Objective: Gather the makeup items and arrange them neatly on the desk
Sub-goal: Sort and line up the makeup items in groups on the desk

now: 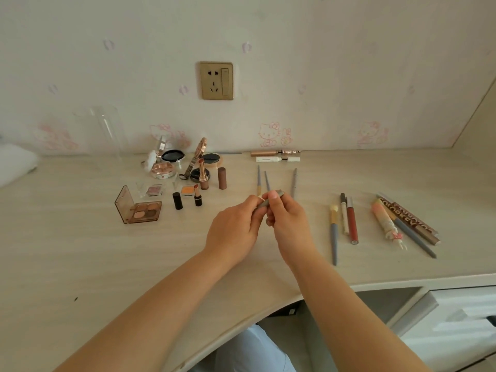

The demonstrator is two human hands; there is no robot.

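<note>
right now, seen from the head camera, both hands meet above the middle of the desk (80,251). the left hand (233,226) and the right hand (288,224) each pinch a short grey pencil piece (271,199) between curled fingertips, one at either end, held clear of the surface. it could be a cap going on or coming off; i cannot tell which. just behind the hands lie three thin grey pencils (294,182), roughly side by side. to the left sit the open eyeshadow palette (139,209), lipsticks (203,174) and compacts (163,167); to the right, well apart, a second batch of pens and brushes (351,221) lies fanned out, less tidy. the grey piece looks light, stiff and smooth, so i'd judge it likely to slip or roll once set down. a hold near its middle, laid parallel to the three pencils, seems safest.
</note>
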